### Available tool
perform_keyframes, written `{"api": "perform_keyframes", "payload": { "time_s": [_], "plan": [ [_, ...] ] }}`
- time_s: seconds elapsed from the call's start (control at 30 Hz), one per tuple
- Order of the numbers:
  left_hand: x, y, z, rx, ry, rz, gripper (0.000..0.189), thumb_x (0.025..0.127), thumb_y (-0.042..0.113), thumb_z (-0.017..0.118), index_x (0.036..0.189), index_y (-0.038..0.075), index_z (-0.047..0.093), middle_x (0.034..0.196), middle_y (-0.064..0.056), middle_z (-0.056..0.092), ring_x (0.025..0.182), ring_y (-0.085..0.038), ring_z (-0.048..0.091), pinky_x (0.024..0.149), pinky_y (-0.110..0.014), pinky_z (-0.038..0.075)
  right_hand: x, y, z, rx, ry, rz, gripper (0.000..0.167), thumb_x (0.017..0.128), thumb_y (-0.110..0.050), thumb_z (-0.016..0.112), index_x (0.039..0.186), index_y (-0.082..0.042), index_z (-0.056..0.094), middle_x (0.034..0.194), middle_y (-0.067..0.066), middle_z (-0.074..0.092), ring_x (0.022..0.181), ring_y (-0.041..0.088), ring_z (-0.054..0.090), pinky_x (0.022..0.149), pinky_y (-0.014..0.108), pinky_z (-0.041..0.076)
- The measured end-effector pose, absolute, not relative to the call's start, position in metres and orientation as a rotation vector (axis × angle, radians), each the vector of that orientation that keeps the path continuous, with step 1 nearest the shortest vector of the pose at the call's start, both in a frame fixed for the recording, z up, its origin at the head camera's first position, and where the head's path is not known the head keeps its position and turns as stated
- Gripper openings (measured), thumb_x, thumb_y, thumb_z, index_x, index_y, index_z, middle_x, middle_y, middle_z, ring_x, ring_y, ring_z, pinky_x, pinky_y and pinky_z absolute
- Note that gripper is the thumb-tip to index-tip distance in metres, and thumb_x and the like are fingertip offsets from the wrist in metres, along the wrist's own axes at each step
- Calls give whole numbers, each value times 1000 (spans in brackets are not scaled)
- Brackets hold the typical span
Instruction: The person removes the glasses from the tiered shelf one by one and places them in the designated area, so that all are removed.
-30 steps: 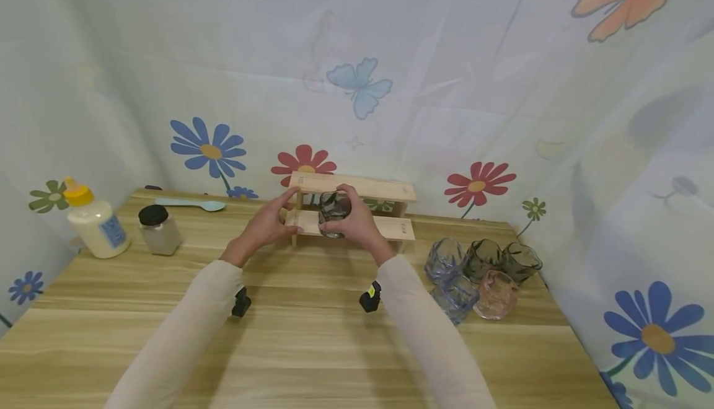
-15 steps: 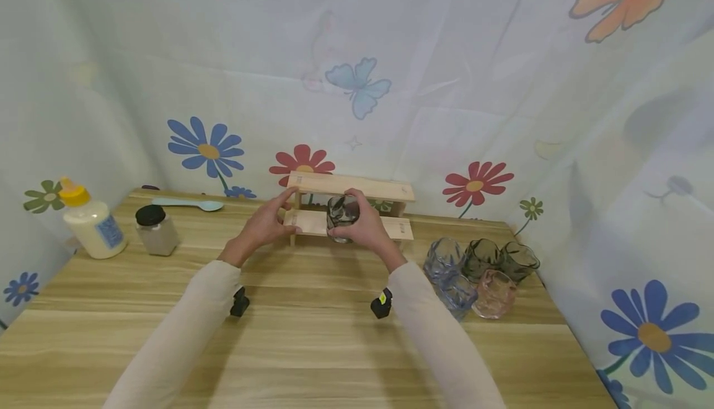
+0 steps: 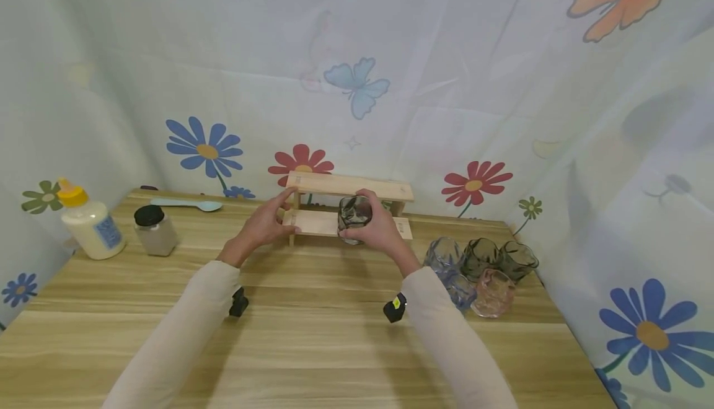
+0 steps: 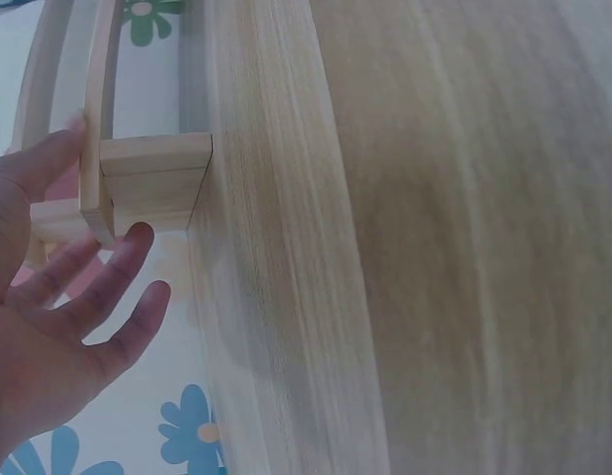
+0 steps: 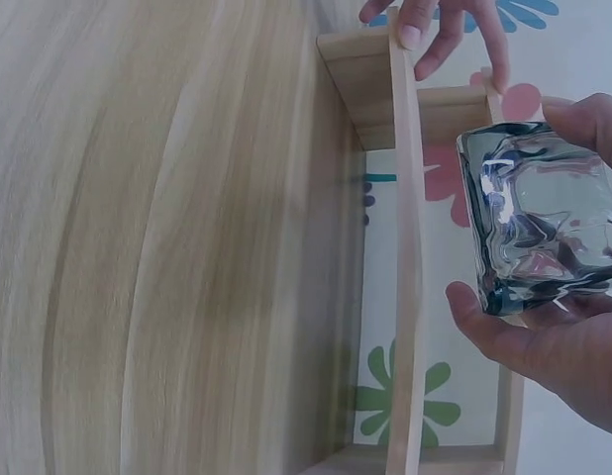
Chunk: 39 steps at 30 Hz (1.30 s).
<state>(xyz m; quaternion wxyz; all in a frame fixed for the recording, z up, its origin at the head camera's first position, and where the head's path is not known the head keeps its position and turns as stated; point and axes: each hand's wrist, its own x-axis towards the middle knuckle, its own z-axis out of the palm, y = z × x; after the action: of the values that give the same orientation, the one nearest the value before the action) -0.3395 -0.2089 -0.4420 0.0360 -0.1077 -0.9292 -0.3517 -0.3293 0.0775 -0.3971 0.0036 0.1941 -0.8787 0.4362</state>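
A two-step wooden shelf (image 3: pixel 315 223) stands against the patterned backdrop. At its left end my left hand (image 3: pixel 264 220) holds the lower board; in the left wrist view the thumb lies on one side of the board (image 4: pixel 96 148) and fingertips reach the other. My right hand (image 3: pixel 383 228) grips a grey-tinted wavy drinking glass (image 3: pixel 351 212) between thumb and fingers. From the right wrist view, a gap shows between the glass (image 5: pixel 544 213) and the lower board (image 5: pixel 409 267). The far fingers on the glass are partly hidden behind it.
Right of the shelf stand two blue glasses (image 3: pixel 443 255), two grey glasses (image 3: pixel 481 259) and a pink glass (image 3: pixel 493 294). At the left are a yellow-capped bottle (image 3: pixel 93 229), a black-lidded jar (image 3: pixel 156 232) and a pale blue spoon (image 3: pixel 189 204) on the wooden table (image 3: pixel 312 334).
My right hand has carried the grey glass to the right along the lower board. The left hand keeps its place on the shelf's left end.
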Motion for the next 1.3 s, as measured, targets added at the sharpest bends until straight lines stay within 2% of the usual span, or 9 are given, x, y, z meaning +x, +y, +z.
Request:
{"api": "perform_keyframes", "payload": {
  "time_s": [0.37,0.7,0.93,1.1,1.3],
  "plan": [
    [-340,-208,-442,-314,-2855,-1088,97,83,21,83,159,26,22,135,-25,54,91,-34,65,78,-45,52,-323,94,-395,589,-2757,1344,91,73,-27,90,147,-25,38,135,16,57,122,35,57,99,54,47],
    [-339,-208,-442,-319,-2839,-1085,96,83,21,83,159,25,23,135,-25,55,92,-35,66,80,-48,52,-314,111,-392,609,-2699,1418,91,73,-18,89,148,-19,38,133,19,55,121,36,56,98,54,47],
    [-338,-208,-442,-358,-2845,-1081,96,85,21,81,160,25,22,135,-25,55,87,-32,66,72,-42,50,-308,126,-393,611,-2727,1421,92,76,-20,88,151,-16,34,136,19,52,124,37,53,100,56,45],
    [-340,-208,-444,-348,-2845,-1079,96,85,22,81,159,28,21,135,-24,55,89,-32,65,73,-42,51,-305,136,-393,589,-2717,1453,92,76,-18,87,150,-19,34,138,19,50,126,38,51,101,57,44],
    [-340,-208,-443,-348,-2852,-1081,98,85,23,82,160,27,20,136,-24,55,92,-34,65,76,-43,51,-302,144,-393,563,-2702,1464,93,74,-15,89,150,-15,35,141,21,49,130,39,49,103,58,42]
  ]
}}
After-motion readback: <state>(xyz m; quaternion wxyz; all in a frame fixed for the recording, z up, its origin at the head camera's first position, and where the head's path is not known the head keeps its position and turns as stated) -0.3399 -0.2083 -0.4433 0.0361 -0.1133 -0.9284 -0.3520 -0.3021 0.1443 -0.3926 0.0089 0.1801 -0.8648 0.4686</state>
